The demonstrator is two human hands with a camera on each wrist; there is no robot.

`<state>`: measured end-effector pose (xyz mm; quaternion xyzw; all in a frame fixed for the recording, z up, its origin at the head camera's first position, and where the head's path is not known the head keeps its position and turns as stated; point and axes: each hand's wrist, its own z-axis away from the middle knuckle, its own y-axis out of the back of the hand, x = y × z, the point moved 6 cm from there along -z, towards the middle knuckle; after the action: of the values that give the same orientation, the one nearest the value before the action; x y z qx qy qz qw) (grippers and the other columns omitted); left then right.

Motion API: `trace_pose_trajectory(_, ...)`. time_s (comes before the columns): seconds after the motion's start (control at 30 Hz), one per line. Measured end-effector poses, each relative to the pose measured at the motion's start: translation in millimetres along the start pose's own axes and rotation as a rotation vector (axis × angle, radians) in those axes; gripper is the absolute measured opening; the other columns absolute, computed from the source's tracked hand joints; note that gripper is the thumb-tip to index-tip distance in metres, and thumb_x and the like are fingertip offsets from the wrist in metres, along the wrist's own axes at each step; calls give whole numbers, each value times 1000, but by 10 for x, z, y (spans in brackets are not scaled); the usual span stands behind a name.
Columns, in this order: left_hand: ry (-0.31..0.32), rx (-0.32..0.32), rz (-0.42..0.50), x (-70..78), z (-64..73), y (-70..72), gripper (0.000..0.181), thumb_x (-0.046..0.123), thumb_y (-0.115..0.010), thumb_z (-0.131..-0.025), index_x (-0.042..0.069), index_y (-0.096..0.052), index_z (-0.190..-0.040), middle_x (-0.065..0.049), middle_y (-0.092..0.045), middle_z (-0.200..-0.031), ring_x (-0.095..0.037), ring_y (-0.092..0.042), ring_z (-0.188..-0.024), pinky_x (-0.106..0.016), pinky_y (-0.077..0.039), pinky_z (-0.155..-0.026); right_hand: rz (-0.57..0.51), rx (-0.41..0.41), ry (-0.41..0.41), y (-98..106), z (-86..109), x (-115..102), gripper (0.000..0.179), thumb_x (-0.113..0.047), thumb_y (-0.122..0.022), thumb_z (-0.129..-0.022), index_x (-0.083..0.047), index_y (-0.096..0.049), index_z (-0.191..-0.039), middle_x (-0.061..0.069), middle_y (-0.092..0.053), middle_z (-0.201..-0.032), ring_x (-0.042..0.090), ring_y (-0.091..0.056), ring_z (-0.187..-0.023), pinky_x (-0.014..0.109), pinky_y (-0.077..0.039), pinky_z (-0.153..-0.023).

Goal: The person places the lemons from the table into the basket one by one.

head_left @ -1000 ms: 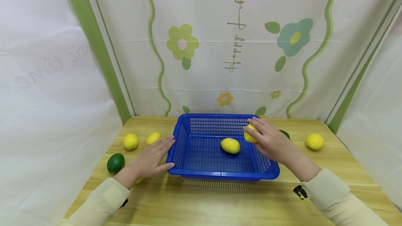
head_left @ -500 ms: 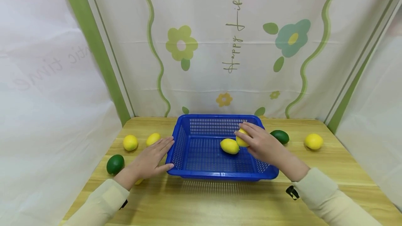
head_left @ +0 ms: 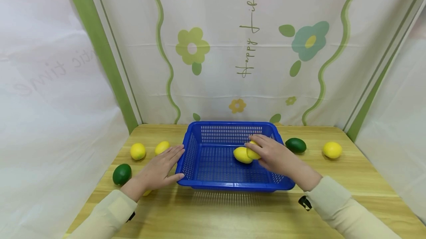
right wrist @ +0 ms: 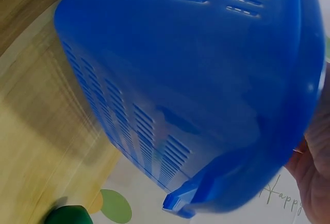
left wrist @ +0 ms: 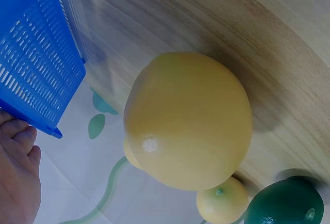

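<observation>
My right hand [head_left: 271, 156] grips a lemon [head_left: 253, 151] inside the blue plastic basket [head_left: 233, 184], low over its floor. A second lemon [head_left: 242, 155] lies in the basket right beside the held one, partly overlapped by it. In the right wrist view the basket wall [right wrist: 180, 79] covers most of the picture, and only part of the right hand [right wrist: 315, 157] shows past the rim. On the other side, my left hand [head_left: 159, 168] rests with straight fingers on the basket's left rim. The left wrist view shows those fingertips [left wrist: 20, 131] at the rim's edge.
Left of the basket lie lemons [head_left: 138, 151] and a dark green avocado-shaped fruit [head_left: 122, 174]; one lemon [left wrist: 188, 121] sits close under the left wrist. To the right are another green fruit [head_left: 296, 145] and a lemon [head_left: 332, 150]. A printed curtain [head_left: 213, 84] stands behind the wooden table [head_left: 226, 217].
My right hand has carried the lemon left and down, from over the basket's right rim to beside the lemon inside. The right green fruit has come into fuller view. The left hand stays put.
</observation>
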<state>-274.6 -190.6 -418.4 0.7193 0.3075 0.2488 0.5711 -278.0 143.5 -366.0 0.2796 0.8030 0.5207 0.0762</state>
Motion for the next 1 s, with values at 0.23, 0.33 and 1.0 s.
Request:
trace_pose_trajectory(0.23,0,6,0,6,0,5,78,53,-49,-97,-2,-31,-150,-16,-28,-156,-29,-24,-143,-45,-22,-115,-43,-104,-44,-49,-16,-11,60,-2,-84,-70,-3,-60,-124,20,-57,-124,36,-55,-115,48,-47,-97)
trace_pose_trajectory(0.33,-2,5,0,8,0,7,78,53,-49,-97,-2,-31,-150,-16,-28,-156,-30,-25,-143,-45,-22,-115,-44,-137,-53,-70,-17,-10,60,-3,-85,-70,-3,-60,-125,19,-57,-125,35,-55,-116,47,-48,-97)
trace_pose_trajectory(1.0,3,-4,2,13,2,18,78,53,-49,-97,-2,-32,-150,-17,-28,-156,-29,-24,-143,-45,-22,-115,-101,-282,-113,-221,11,24,57,-9,-84,-72,-4,-62,-124,13,-61,-117,29,-58,-107,42,-51,-92)
